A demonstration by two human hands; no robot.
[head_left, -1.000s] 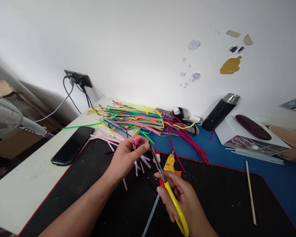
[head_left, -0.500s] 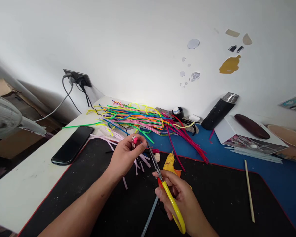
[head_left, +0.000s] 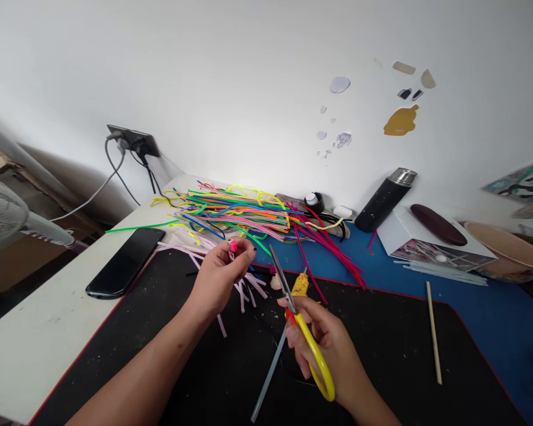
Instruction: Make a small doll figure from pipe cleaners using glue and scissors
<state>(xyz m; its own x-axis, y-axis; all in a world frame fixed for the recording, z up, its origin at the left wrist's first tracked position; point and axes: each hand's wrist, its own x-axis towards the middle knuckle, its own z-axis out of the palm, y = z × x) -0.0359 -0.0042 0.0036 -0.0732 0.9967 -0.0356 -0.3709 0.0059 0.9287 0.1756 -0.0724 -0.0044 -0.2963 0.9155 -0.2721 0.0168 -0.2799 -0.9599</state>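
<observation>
The left hand is raised a little above the far left part of the black mat, thumb and fingertips pinched together on a small pink piece, which sticks up just above the fingers. The right hand hovers over the middle of the mat, nearer the front edge of the table, with its fingers closed through the yellow loops of the scissors. The blades point up and away toward the pink piece; they look together, their tips near the left hand's fingers but not touching them. Under and between the hands lie short pale pink offcuts, scattered at the mat's far edge. A yellow glue gun lies just beyond the right hand, partly hidden by the scissors, and a translucent glue stick lies slanted on the mat toward the front edge. A heap of coloured pipe cleaners spreads along the back of the table against the wall. A dark phone lies flat on the white left side of the table, just beside the mat. A black flask leans at the back right, and a thin wooden stick lies on the mat's right side.
</observation>
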